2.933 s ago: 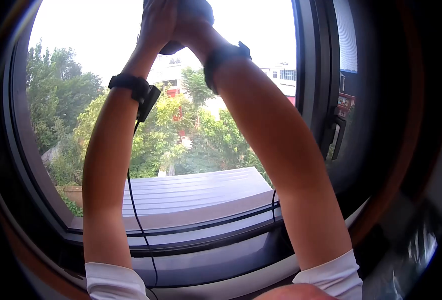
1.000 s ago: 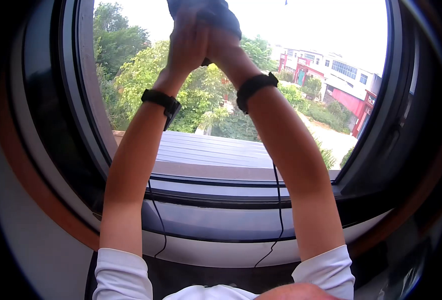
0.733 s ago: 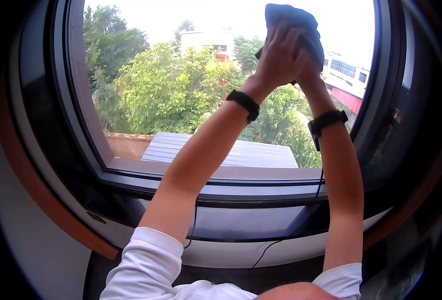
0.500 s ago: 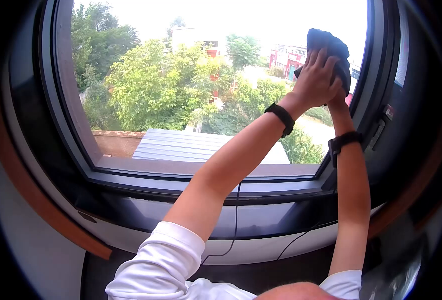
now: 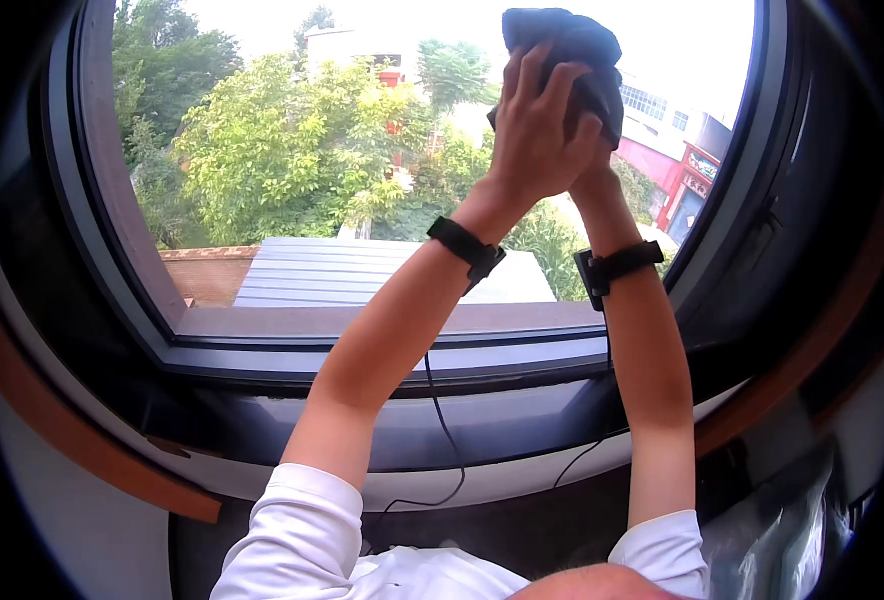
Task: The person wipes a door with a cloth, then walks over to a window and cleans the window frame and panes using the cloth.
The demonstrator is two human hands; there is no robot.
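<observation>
A dark cloth [image 5: 567,38] is bunched up high against the window pane [image 5: 442,150]. My left hand [image 5: 545,135] lies over it, with bent fingers gripping its folds. Just behind and to the right, my right hand [image 5: 594,170] is at the cloth's lower edge; cloth and left hand hide most of its fingers, but it holds the cloth too. A black band circles each wrist, the left wristband [image 5: 467,250] and the right wristband [image 5: 617,268].
A dark window frame [image 5: 382,360] surrounds the pane, above a glossy dark sill [image 5: 262,425]. Thin black cables [image 5: 447,430] hang below my arms. Clear plastic wrapping [image 5: 777,530] is at lower right. Trees and a ribbed roof [image 5: 362,270] show outside.
Both hands and the cloth have moved left and up in view, from the pane's right side toward its upper middle. The camera view has also shifted slightly.
</observation>
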